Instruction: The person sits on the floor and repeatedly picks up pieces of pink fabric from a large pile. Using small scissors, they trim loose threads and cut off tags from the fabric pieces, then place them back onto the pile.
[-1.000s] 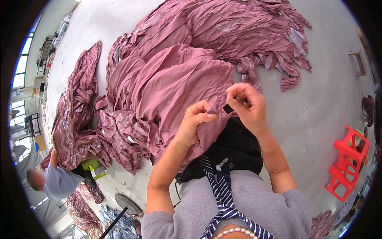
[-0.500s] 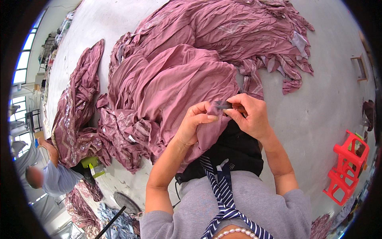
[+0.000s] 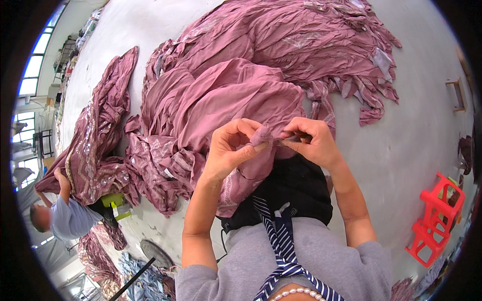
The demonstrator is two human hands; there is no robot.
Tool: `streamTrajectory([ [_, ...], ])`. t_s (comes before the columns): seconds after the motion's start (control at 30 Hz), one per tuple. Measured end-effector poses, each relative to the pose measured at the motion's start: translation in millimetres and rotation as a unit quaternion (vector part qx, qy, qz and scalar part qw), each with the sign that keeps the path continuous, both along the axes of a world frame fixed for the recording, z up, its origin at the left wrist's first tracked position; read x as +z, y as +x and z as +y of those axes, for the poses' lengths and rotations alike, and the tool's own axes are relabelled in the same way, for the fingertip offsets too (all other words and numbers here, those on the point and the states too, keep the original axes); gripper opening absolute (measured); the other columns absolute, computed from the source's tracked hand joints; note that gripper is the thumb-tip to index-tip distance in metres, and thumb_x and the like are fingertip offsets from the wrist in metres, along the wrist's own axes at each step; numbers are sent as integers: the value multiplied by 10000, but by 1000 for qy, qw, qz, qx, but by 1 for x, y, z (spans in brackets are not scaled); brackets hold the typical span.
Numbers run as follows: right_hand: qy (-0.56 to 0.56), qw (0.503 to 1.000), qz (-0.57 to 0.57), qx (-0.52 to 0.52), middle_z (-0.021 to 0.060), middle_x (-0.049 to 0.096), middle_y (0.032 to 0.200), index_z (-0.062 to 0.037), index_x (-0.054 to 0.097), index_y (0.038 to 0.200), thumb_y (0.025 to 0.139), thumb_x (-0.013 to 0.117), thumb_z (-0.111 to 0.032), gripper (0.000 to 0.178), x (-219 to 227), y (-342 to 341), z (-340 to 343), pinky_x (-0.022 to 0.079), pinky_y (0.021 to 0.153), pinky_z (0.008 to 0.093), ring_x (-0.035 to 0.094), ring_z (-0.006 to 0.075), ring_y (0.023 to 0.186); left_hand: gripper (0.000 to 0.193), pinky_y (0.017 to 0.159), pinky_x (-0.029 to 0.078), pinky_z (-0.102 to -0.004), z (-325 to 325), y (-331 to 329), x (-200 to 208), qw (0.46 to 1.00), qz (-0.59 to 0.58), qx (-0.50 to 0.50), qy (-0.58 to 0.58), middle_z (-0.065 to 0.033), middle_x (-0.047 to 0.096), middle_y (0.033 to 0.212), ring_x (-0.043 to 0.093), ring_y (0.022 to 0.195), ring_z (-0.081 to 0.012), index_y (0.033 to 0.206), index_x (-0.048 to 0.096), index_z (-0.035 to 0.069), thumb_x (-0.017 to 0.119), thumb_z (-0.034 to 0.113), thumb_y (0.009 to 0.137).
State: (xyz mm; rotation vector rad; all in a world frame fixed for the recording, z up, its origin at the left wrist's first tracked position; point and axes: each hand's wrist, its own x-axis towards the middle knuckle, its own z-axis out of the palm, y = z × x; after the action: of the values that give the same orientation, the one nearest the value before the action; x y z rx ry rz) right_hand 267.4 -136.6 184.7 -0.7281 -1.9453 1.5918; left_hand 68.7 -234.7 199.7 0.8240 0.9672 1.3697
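A large dusty-pink cloth point(image 3: 236, 95) with patterned trim spreads before me, its near part drawn over my lap. My left hand point(image 3: 231, 148) pinches a bunched tip of this cloth between thumb and fingers, holding it up in front of my waist. Just to its right, my right hand point(image 3: 317, 145) is closed with thumb and forefinger against the same raised bit of cloth. A small dark thing point(image 3: 303, 137) shows among the right fingers; its kind is too hidden to tell.
More pink cloth point(image 3: 95, 135) with shiny trim lies at the left, where a co-worker point(image 3: 75, 218) grips its edge. Red plastic stools point(image 3: 434, 220) stand at the right on the pale floor point(image 3: 386, 155). A wooden frame point(image 3: 457, 95) is farther off, and a round dark disc point(image 3: 155, 253) lies lower left.
My left hand has moved slightly left and bunched the cloth tip upward. The dark grey patch between my hands is less visible. The co-worker has lifted and pulled the left cloth's edge outward.
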Motion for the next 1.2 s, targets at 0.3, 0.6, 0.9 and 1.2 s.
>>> streamTrajectory([
  [0.3,2,981,104,-164,-43,572,777,-27,604,852,805,671,16,93,6,4,1,325,536,153,430,-3,627,300,733,437,-255,3,-24,4,982,-147,117,19,-74,546,857,524,804,-167,836,497,108,603,-105,653],
  [0.6,79,981,-7,-179,-44,530,663,-44,617,788,785,699,-22,85,1,37,1,281,492,168,387,3,554,291,784,467,-219,2,-41,1,986,91,139,5,-13,584,930,562,853,-89,922,598,29,726,-123,709],
  [0.9,196,952,18,-233,16,608,785,-46,575,783,726,711,42,172,1,37,-1,348,523,182,459,37,594,257,705,486,-213,-7,-52,17,885,452,103,48,-25,599,907,583,782,-88,880,624,10,709,-117,674],
  [1.2,84,994,50,56,48,657,913,-45,632,857,695,825,-199,295,16,20,-21,324,468,195,426,41,549,92,644,478,-221,-7,-48,9,977,158,131,62,-52,606,920,563,793,-92,860,612,6,619,-77,821],
])
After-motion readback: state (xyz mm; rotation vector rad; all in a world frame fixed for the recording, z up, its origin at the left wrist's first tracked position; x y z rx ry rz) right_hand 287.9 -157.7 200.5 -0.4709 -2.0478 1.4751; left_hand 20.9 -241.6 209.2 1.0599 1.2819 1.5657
